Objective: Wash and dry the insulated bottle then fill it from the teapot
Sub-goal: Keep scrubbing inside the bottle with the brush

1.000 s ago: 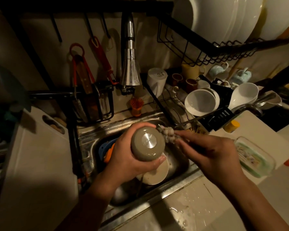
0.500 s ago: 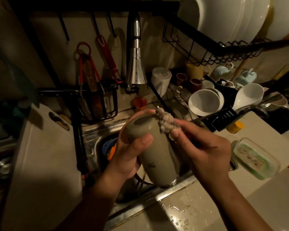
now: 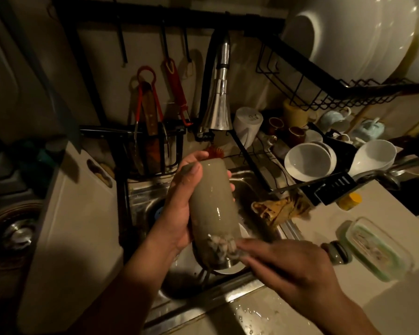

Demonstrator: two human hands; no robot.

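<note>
- far left — flat white plastic cutting board (image 3: 65, 226) with a slot handle, lying on the counter beside the sink.
- behind it, black wire utensil holder (image 3: 177, 141) with red-handled metal tongs (image 3: 139, 102) and a wooden-handled knife standing inside.
- stainless steel sink (image 3: 140, 197) below, with a chrome pull-down tap head (image 3: 217, 110) hanging over it.
- left hand (image 3: 179, 213): fingers and thumb wrapped round the upper half of the bottle, thumb along the near side, fingertips showing round the far side.
- tall grey-beige insulated bottle (image 3: 211, 201), wet and glossy, held over the sink; tilted, closed base up and away, mouth end down toward the sink's front edge.
- pale, lumpy, soapy scrubbing pad (image 3: 219, 246) pressed against the bottle's lower end, just above the mouth.
- right hand (image 3: 288, 269): fingertips gripping the scrubbing pad and holding it to the bottle — motion-blurred, thumb hidden.
- crumpled brown-yellow cloth (image 3: 281, 209) on the sink's right rim.
- black wire dish rack (image 3: 334, 187) behind the cloth, holding white ceramic bowls (image 3: 307, 163).
- round grey-green cap (image 3: 336, 253) on the pale counter, just beside a clear rectangular glass box with a pale green lid (image 3: 377, 250).
</note>
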